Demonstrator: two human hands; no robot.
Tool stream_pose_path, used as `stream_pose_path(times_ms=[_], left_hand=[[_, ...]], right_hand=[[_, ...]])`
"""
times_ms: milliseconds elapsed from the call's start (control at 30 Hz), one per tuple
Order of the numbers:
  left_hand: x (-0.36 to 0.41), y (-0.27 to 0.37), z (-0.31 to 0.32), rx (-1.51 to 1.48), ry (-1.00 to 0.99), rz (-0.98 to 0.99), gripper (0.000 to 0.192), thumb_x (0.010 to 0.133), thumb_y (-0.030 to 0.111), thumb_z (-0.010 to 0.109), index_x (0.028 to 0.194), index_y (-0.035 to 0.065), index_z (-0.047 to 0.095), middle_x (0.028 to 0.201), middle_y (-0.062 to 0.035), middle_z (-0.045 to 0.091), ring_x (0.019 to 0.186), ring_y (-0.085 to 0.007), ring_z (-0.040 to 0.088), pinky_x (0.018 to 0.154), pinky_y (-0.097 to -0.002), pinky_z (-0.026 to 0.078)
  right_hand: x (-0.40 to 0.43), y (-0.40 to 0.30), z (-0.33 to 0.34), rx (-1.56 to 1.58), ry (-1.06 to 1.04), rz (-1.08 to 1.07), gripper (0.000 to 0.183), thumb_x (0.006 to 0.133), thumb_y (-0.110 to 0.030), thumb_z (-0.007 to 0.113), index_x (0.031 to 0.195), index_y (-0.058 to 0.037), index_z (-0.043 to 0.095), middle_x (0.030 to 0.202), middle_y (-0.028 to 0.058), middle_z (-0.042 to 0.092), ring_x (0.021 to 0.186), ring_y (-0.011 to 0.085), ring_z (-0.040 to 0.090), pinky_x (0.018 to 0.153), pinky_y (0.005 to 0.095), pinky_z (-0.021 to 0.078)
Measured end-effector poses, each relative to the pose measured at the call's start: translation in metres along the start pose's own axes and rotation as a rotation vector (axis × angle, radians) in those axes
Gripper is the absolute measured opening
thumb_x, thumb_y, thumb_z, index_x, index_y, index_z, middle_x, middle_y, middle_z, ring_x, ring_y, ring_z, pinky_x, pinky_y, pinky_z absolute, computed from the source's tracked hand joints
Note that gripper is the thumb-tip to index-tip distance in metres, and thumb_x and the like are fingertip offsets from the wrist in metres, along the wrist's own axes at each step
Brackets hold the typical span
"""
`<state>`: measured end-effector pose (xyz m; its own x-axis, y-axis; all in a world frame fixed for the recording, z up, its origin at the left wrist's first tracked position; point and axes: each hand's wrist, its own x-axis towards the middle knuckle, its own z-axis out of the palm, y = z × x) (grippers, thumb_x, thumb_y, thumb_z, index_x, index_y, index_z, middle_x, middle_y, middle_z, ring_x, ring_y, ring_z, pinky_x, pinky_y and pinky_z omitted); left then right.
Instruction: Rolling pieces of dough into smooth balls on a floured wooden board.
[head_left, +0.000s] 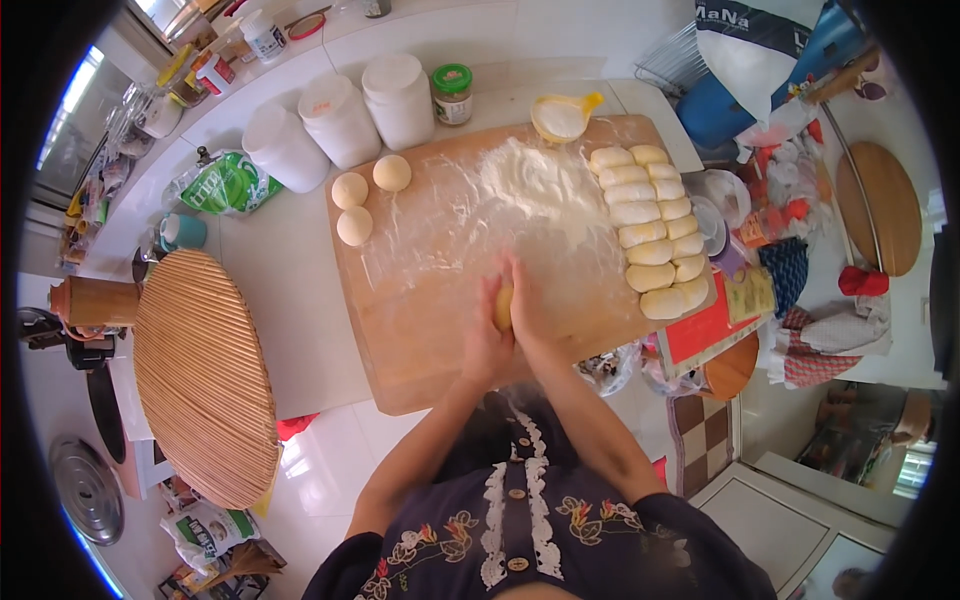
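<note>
Between my palms, above the near middle of a floured wooden board (420, 337), is a piece of yellowish dough (503, 308). My left hand (487, 330) presses it from the left and my right hand (521, 300) from the right; the fingers point away from me. Three round dough balls (391, 173) sit at the board's far left corner. Along its right side, several oblong dough pieces (631, 193) lie in two touching columns. Loose flour (525, 176) is heaped near the far edge, beside a yellow scoop (559, 118) holding white powder.
White lidded canisters (397, 101) and a green-lidded glass jar (452, 94) stand behind the board. A green plastic packet (232, 184) lies to their left. A round ribbed tray (206, 379) is at the counter's left. Bags and a red board (697, 330) crowd the right side.
</note>
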<state>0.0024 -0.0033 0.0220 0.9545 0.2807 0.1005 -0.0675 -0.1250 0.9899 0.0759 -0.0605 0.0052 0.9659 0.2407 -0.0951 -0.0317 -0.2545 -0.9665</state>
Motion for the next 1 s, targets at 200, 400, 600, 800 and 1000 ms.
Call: stream_pose_path(times_ms=[200,400,600,800,1000], left_hand=[[0.003,-0.023,-0.006,0.186,-0.147,0.064,0.088,0.073,-0.004,0.06,0.138,0.0,0.001,0.141,-0.0218,0.02,0.128,-0.0345,0.026,0.102,-0.0369,0.028],[0.006,-0.027,0.01,-0.269,0.203,-0.122,0.084,0.071,-0.007,0.058,0.138,-0.0008,0.007,0.14,-0.0204,0.021,0.126,-0.0309,0.031,0.102,-0.0347,0.028],[0.042,0.002,-0.006,0.178,-0.215,0.189,0.074,0.076,-0.002,0.053,0.138,0.0002,0.013,0.141,-0.0168,0.023,0.129,-0.0291,0.025,0.102,-0.0372,0.027],[0.003,-0.005,0.006,-0.048,-0.031,0.024,0.047,0.084,-0.001,0.045,0.129,-0.0037,0.031,0.127,-0.0145,0.042,0.114,-0.0235,0.043,0.099,-0.031,0.032],[0.013,-0.034,0.069,-0.236,0.344,-0.328,0.029,0.094,0.005,0.029,0.113,-0.0045,0.049,0.105,-0.0106,0.057,0.097,-0.0136,0.054,0.082,-0.016,0.041]], right_hand=[[0.015,0.0,-0.003,-0.479,0.046,-0.36,0.046,0.095,-0.031,0.025,0.124,-0.0011,0.043,0.129,0.0158,0.042,0.124,0.0288,0.034,0.104,0.0396,0.0222],[0.012,0.011,0.001,0.38,-0.034,0.196,0.046,0.095,-0.032,0.028,0.124,-0.0002,0.043,0.126,0.0182,0.045,0.121,0.032,0.037,0.102,0.0387,0.0254],[0.037,0.004,-0.018,-0.265,0.058,-0.337,0.047,0.094,-0.032,0.027,0.125,0.0002,0.042,0.128,0.0211,0.041,0.121,0.036,0.035,0.103,0.0403,0.0236],[-0.055,0.01,-0.032,-0.143,-0.044,-0.271,0.03,0.087,-0.018,0.049,0.11,0.0021,0.046,0.118,0.0198,0.048,0.111,0.033,0.045,0.094,0.0403,0.0359],[-0.03,0.013,-0.023,-1.17,0.441,-0.73,0.022,0.089,-0.015,0.044,0.105,0.0001,0.047,0.102,0.0133,0.053,0.096,0.0236,0.052,0.084,0.0304,0.0404]])
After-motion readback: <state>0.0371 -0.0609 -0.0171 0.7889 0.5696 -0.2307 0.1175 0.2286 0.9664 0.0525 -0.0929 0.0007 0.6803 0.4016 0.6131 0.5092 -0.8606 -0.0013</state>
